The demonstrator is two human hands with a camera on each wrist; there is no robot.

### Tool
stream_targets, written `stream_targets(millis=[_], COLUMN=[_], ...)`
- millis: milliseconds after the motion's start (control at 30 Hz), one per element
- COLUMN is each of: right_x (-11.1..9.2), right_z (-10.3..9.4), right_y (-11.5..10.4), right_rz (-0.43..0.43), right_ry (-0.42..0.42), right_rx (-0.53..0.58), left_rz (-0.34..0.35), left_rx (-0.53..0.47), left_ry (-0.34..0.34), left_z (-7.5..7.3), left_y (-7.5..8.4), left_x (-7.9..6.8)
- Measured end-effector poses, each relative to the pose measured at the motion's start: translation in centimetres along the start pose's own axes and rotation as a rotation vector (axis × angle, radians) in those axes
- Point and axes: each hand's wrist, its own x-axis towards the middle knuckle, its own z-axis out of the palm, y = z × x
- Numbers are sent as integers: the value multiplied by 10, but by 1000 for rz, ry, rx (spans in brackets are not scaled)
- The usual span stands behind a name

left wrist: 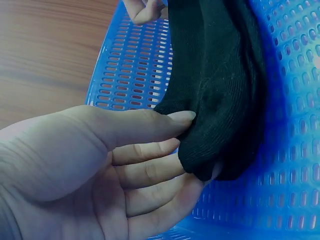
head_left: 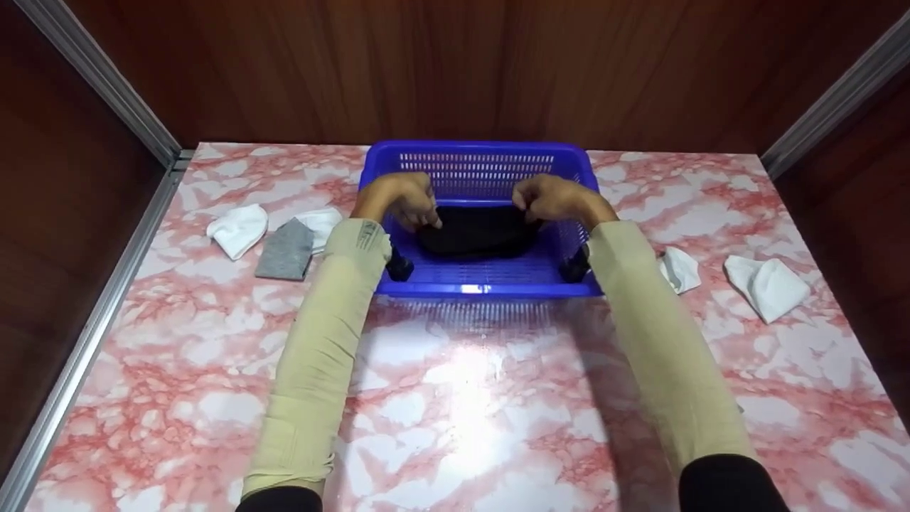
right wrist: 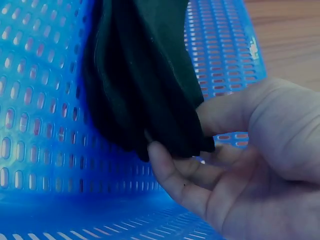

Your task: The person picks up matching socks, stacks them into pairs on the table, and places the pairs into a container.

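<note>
Several layers of black ribbed knit socks (head_left: pixel 480 231) lie stretched sideways inside the blue plastic basket (head_left: pixel 476 289). My left hand (head_left: pixel 412 203) pinches their left end, thumb on top and fingertips beneath, as the left wrist view shows close up. At the opposite end my right hand (head_left: pixel 554 198) grips the socks (right wrist: pixel 145 75) between thumb and fingers. Part of the cloth's edge is hidden behind the fingers. Both hands are within the basket's walls.
Left of the basket lie a white folded cloth piece (head_left: pixel 238 231), a grey one (head_left: pixel 286 250) and another white one (head_left: pixel 321 222). Two white pieces, one nearer (head_left: pixel 680 270) and one farther right (head_left: pixel 768 284), lie opposite. A wooden panel (head_left: pixel 469 71) stands behind the marbled table (head_left: pixel 455 427).
</note>
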Motion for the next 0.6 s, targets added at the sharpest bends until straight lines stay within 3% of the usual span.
stream_targets(millis=[100,300,433,600], right_x=[0,-1,-3,-3], right_z=[0,0,0,2], right_y=[-1,-7,-10,-9], right_rz=[6,104,132,103], right_ry=[-61,-166,-194,-201], right_rx=[-72,-149,-198,-275], left_rz=[-15,-42,-48,-63], left_rx=[4,-11,1,56], left_ry=[4,22,29,33], left_z=[1,2,2,2], left_y=[0,1,1,1], left_x=[1,0,0,1])
